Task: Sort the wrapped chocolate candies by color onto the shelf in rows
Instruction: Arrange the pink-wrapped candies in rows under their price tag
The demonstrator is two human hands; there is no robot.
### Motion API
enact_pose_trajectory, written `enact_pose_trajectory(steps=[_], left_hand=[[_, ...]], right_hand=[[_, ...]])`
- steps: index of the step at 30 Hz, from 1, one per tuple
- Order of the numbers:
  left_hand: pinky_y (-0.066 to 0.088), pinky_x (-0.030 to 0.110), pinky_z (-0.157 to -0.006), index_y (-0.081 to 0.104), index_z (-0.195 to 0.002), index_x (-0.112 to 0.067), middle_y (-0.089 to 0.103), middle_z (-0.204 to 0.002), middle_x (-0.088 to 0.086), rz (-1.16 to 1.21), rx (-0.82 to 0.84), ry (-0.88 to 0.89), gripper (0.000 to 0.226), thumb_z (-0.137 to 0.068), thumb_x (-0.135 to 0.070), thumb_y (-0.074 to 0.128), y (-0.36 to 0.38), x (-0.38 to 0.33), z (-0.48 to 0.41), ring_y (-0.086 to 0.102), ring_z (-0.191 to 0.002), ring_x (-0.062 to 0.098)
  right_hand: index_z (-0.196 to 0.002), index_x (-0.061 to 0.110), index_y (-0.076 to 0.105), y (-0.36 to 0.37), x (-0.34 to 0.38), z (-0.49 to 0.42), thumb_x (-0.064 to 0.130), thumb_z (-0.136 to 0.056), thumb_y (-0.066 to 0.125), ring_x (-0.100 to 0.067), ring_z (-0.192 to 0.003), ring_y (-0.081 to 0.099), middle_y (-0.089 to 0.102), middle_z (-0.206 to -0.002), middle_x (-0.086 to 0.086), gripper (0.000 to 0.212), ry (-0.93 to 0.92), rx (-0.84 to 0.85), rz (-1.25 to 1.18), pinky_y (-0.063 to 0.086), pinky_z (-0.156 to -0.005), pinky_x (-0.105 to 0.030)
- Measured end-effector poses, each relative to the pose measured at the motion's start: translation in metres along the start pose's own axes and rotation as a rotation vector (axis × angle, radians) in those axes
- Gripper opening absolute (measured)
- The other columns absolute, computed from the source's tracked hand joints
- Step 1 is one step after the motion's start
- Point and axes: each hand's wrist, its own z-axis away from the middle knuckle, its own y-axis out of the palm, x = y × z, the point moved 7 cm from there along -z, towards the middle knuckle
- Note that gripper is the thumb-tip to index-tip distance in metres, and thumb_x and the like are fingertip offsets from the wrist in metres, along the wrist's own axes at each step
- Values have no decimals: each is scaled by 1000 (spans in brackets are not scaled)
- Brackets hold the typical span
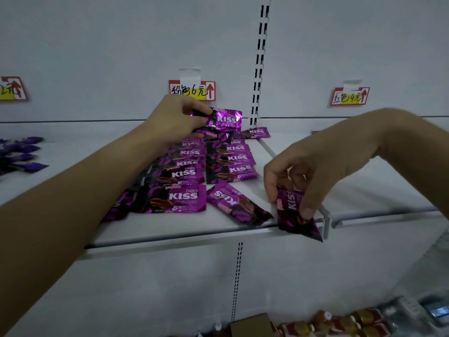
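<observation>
Several magenta "Choco Kiss" candy packets lie in two rows on the white shelf. My left hand reaches to the back of the rows and pinches one magenta packet, held above the far end. My right hand pinches another magenta packet by its top at the shelf's front edge, hanging down past the lip. A loose magenta packet lies slanted on the shelf between the rows and my right hand.
Dark purple-blue candies lie on the shelf at far left. Price tags hang on the back panel. A slotted upright divides the shelf bays. Red-and-gold wrapped goods and a cardboard box sit below.
</observation>
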Motion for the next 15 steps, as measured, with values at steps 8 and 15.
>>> enact_pose_trajectory(steps=[8, 15], left_hand=[[57, 19, -62, 66, -95, -11, 61, -114, 13, 46, -30, -45, 17, -89, 3, 58, -6, 8, 0, 66, -88, 18], [58, 19, -63, 66, -90, -15, 62, -113, 12, 34, -15, -56, 19, -89, 3, 59, -4, 14, -2, 67, -87, 18]], right_hand=[[-86, 15, 71, -75, -34, 3, 16, -77, 72, -6, -58, 43, 57, -65, 7, 9, -21, -393, -334, 36, -56, -17], [-109, -4, 64, -113, -120, -52, 11, -80, 73, -12, -56, 32, 41, -67, -5, 34, 309, -799, -630, 24, -53, -24]])
